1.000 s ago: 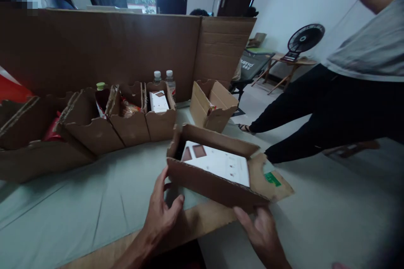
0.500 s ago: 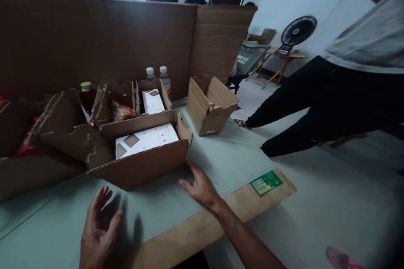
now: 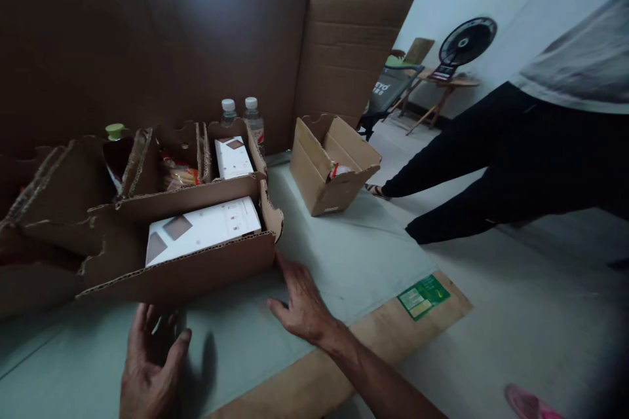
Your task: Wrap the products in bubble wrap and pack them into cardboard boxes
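Left grip (image 3: 150,366) is released; right grip (image 3: 302,301) is unclenched, beside cardboard box (image 3: 206,272); white carton (image 3: 204,230) lies inside, beyond both.

I count at least six open cardboard bins (image 3: 221,268), two white cartons (image 3: 204,230) toward nine o'clock, two white-capped bottles (image 3: 254,122) at ten, one black fan (image 3: 463,44) at two, and one green label (image 3: 423,298) at four.

A long, open-topped brown cardboard bin (image 3: 196,279), its right end wavy-cut, set sideways over a pale green tabletop (image 3: 344,242). Inside, a white carton (image 3: 209,232) with brown diamond shapes lies lengthwise.
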Available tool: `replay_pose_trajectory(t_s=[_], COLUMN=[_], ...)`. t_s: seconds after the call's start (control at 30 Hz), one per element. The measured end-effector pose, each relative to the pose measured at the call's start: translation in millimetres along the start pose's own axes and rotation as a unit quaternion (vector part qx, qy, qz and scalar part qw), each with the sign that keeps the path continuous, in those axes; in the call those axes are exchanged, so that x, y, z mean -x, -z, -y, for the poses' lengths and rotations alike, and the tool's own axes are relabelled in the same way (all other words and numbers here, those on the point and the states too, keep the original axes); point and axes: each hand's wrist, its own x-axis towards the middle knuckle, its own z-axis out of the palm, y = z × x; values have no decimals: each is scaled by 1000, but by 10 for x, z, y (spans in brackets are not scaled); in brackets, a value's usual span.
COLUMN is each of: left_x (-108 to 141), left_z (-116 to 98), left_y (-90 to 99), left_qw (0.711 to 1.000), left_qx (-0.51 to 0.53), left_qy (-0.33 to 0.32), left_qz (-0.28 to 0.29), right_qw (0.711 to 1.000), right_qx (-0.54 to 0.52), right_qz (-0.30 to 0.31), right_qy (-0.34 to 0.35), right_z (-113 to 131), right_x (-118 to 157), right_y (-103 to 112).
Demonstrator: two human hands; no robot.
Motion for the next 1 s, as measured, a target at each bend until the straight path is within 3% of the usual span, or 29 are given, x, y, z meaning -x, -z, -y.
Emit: replay_pose_trajectory(t_s=[0.13,0.43,1.0], left_x=[20,-89,-78], left_z=[-65,117,68], left_y=[-68,-84,-66], left_qw=[998,999,996], left_qx=[15,43,70], left_qy=[55,-1,-33], left_qz=[-12,16,39], right_qw=[1000,996,995], right_qx=[13,47,38], right_qz=[-17,-49,-80], right_qy=[23,61,54], right_z=[-63,-132,-141], right_x=[20,-29,9], right_y=[-45,-94,-139])
